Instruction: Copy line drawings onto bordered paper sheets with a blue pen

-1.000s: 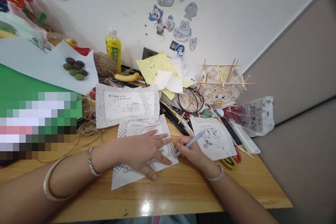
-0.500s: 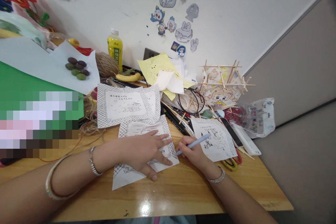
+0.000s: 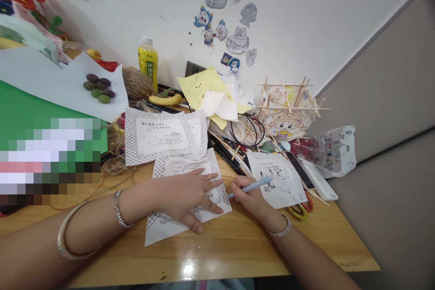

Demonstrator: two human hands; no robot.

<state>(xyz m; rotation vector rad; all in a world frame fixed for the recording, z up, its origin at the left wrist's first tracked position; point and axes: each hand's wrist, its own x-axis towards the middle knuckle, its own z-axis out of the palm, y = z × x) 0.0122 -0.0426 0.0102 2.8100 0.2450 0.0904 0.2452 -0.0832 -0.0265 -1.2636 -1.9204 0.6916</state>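
My left hand [image 3: 185,197] lies flat with its fingers spread on a sheet of paper [image 3: 158,233] that has a cross-hatched border and line drawings; the palm hides much of it. Gripped in my right hand [image 3: 246,194] is a light blue pen [image 3: 257,184], its tip at the right edge of that sheet. A second drawing sheet [image 3: 285,190], with dark brush-like marks, lies just beyond and right of my right hand. Behind my left hand are more bordered sheets [image 3: 163,133] with a small pavilion drawing and handwriting.
Scissors [image 3: 299,212], a phone [image 3: 301,170] and a white case [image 3: 321,183] lie to the right. Behind stand a stick frame [image 3: 287,109] and a yellow drink bottle [image 3: 148,64], with pens [image 3: 227,154] in front. A green board [image 3: 41,104] is at left.
The pen has tipped slightly lower in my right hand, which has shifted a touch. My left hand stays in place on the paper.
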